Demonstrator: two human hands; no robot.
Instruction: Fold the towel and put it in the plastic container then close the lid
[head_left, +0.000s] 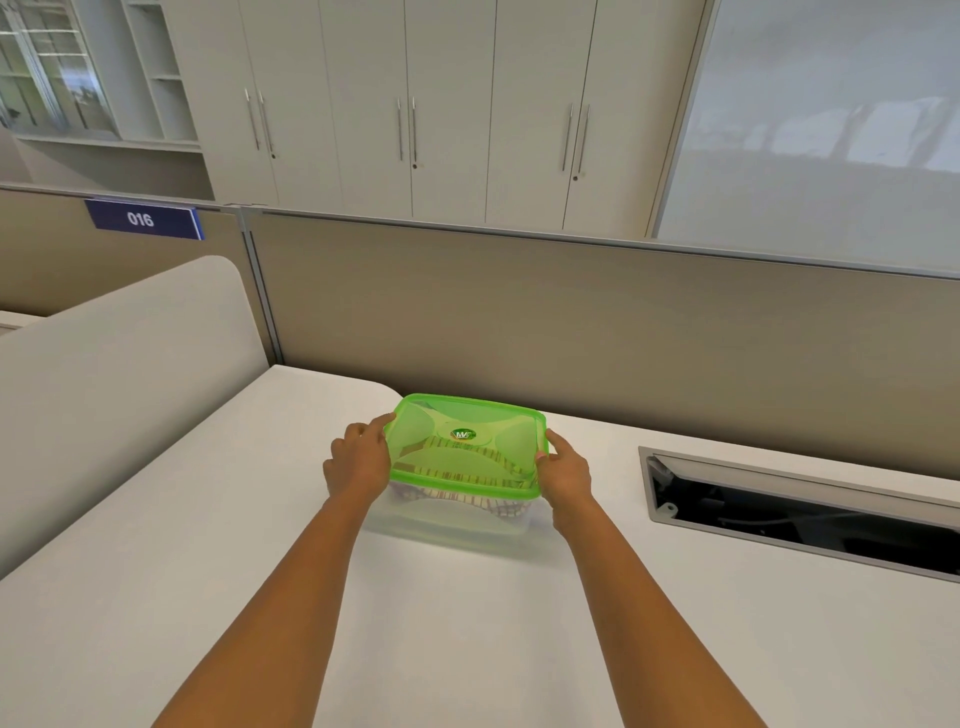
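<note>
The towel (470, 470), a soft striped cloth in brown and cream, is seen bunched inside the plastic container (452, 522), which stands toward the far edge of the desk (156, 571), near the middle of its width. The container is a clear, thin-walled rectangular tub with rounded corners; it is judged light, slightly flexible and smooth enough to slip. It is covered by a translucent green lid (467, 441) with a moulded panel and a round label at its centre. The lid appears laid on the rim; whether it is fully snapped down cannot be told. The lid is gripped at its left short edge by the left hand (358, 460) and at its right short edge by the right hand (566, 467), fingers curled over the rim. Pressure is best applied at the corners. A recessed cable tray (800, 512) is set into the desk at the right.
</note>
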